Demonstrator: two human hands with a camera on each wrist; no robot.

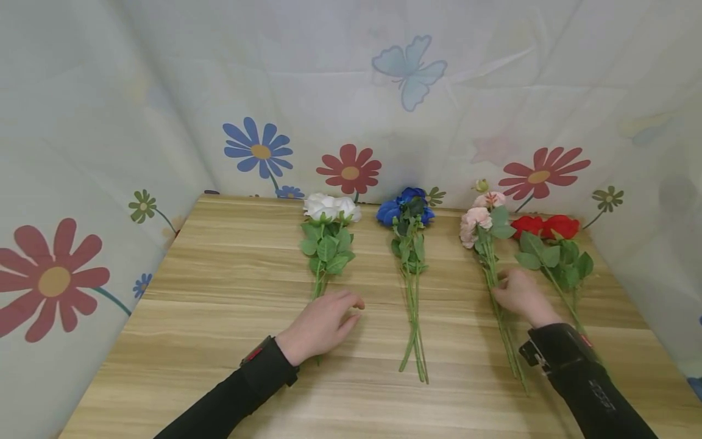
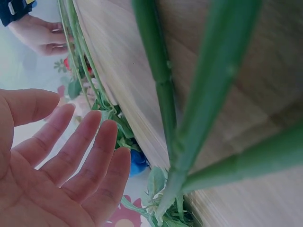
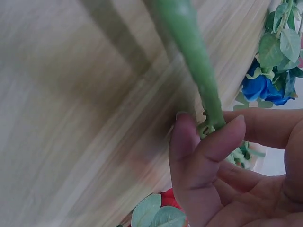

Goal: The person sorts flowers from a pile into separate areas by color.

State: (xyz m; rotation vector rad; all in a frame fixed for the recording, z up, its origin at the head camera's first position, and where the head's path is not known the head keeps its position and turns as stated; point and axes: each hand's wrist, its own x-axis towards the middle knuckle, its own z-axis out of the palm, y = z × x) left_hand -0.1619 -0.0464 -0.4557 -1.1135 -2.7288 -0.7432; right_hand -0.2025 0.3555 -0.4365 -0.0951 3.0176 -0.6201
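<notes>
My right hand (image 1: 523, 296) pinches the green stems of a bunch of pale pink artificial flowers (image 1: 476, 221), whose lower ends stretch toward me. In the right wrist view the fingers curl round a thick green stem (image 3: 196, 66). My left hand (image 1: 322, 324) hovers over the lower stems of the white roses (image 1: 329, 208), fingers loosely bent and holding nothing. The left wrist view has its palm (image 2: 42, 189) beside green stems (image 2: 208, 85), apart from them. Between the hands lies a bunch of blue roses (image 1: 390, 213) with crossed stems.
Red roses (image 1: 560, 227) lie at the far right, their stems running under the right forearm. All bunches rest on a wood-grain table (image 1: 219, 274), heads near its back edge. A white curtain (image 1: 307, 91) printed with flowers and a butterfly hangs behind and along both sides.
</notes>
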